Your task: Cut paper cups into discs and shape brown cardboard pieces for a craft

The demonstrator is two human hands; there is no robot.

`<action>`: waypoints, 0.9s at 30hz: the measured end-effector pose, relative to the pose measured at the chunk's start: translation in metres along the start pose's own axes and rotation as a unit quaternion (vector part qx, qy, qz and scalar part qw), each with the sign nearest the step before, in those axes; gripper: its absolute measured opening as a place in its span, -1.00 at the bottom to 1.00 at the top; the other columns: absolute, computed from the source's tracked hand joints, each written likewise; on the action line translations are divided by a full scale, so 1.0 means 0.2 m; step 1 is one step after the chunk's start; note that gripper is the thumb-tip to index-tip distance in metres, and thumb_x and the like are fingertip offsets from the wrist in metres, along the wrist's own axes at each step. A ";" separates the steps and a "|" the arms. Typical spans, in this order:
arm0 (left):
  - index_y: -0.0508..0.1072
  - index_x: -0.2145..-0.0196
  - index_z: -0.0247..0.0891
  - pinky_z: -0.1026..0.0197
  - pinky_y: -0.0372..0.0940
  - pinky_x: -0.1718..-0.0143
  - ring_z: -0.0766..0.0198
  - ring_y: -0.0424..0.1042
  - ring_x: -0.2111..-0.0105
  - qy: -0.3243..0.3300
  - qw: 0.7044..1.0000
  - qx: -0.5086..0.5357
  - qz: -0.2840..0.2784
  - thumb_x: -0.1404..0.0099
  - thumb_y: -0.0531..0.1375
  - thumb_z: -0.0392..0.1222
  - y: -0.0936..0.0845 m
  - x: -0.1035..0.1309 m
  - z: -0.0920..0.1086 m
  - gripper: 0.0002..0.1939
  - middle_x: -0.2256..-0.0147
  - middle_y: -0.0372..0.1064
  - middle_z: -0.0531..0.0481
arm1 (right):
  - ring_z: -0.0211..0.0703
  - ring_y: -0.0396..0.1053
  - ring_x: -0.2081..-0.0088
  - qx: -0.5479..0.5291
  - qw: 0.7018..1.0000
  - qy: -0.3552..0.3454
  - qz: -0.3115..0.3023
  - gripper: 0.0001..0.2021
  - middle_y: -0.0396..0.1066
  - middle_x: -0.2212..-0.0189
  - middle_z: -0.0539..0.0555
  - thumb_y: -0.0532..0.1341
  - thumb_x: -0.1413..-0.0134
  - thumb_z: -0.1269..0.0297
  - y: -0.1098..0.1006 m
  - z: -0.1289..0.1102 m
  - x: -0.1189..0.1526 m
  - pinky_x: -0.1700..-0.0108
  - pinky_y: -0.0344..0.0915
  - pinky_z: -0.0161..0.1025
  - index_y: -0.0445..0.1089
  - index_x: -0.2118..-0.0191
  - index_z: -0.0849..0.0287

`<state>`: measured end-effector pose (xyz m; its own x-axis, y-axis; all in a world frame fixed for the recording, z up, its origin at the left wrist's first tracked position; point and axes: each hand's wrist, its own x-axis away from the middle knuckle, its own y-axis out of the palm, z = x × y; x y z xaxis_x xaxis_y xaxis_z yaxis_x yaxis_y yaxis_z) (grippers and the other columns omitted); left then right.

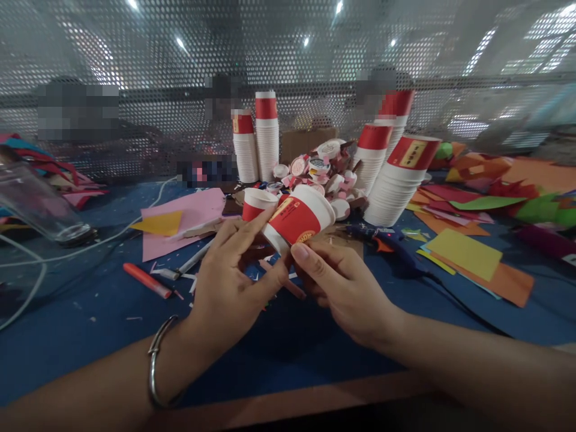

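Observation:
A red and white paper cup (302,217) is held tilted above the table, its rim toward the upper right. My left hand (238,270) grips it from the left, with fingers along its side and the thumb near its base. At the lower edge of the same cup, my right hand (344,285) pinches with thumb and fingers; whether it also holds some small piece is hidden. Behind the held cup stands another paper cup (257,204), partly covered by my left hand. Paper scraps lie on the table beneath my hands.
Tall paper cup stacks (266,144) surround a pile of round paper pieces (321,171). A glue gun (400,249) with a black cord lies right, near coloured paper (468,255). Leftward are a red marker (146,281), pink paper (180,216) and a glass jar (40,198).

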<state>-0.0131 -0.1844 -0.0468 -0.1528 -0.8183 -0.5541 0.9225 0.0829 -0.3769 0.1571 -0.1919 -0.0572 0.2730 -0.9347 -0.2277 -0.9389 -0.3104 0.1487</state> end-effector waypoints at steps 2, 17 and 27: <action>0.44 -0.25 0.00 -0.12 0.39 -0.17 -0.01 0.45 -0.08 -0.019 0.998 0.060 -0.001 -0.29 0.36 -0.18 0.01 -0.01 0.01 -0.42 -0.12 0.40 -0.10 | -0.42 -0.04 0.60 0.007 1.000 -0.006 -0.001 -0.52 0.08 0.63 -0.15 0.26 -0.29 -0.09 0.00 -0.01 0.00 0.62 -0.11 -0.38 0.25 0.49 0.18; 0.52 -0.12 -0.13 0.06 0.57 0.12 0.01 0.52 -0.04 -0.125 0.957 0.261 -0.035 -0.40 0.27 -0.11 0.03 -0.06 -0.02 -0.65 -0.09 0.51 -0.11 | -0.43 -0.11 0.61 -0.061 0.997 0.051 0.021 -0.54 0.04 0.62 -0.15 0.38 -0.10 -0.11 0.03 -0.03 -0.06 0.65 -0.20 -0.38 0.29 0.50 0.16; 0.53 -0.11 -0.12 0.05 0.55 0.06 0.14 0.59 0.14 -0.088 0.984 0.156 -0.018 -0.38 0.26 -0.16 0.02 -0.05 0.02 -0.64 0.10 0.61 0.00 | -0.42 -0.18 0.62 -0.064 0.997 0.048 0.020 -0.52 -0.02 0.65 -0.16 0.39 -0.09 -0.12 0.03 -0.01 -0.04 0.66 -0.20 -0.36 0.28 0.52 0.14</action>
<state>-0.0058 -0.1774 -0.0401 -0.1485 -0.9056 -0.3973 0.9857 -0.1032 -0.1332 0.1493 -0.1877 -0.0520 0.2608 -0.9571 -0.1264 -0.9164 -0.2866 0.2795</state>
